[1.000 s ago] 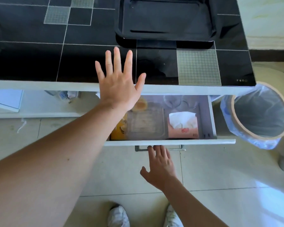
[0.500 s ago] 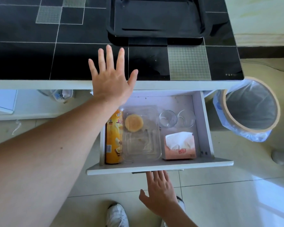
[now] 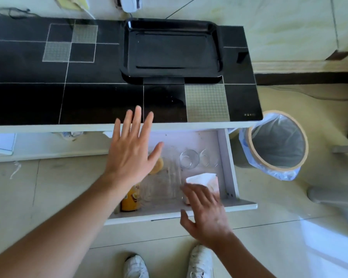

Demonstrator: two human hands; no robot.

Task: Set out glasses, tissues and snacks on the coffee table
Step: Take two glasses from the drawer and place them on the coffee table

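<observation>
Both hands spread flat, holding nothing: left hand and right hand over the open drawer

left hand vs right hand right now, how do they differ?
The left hand is spread flat, reaching over the back of the open drawer, hiding part of the clear snack box; the right hand sits nearer the drawer front, over the tissue pack. The left looks sharp, the right motion-blurred. Both have relaxed fingers and hold nothing.
</observation>
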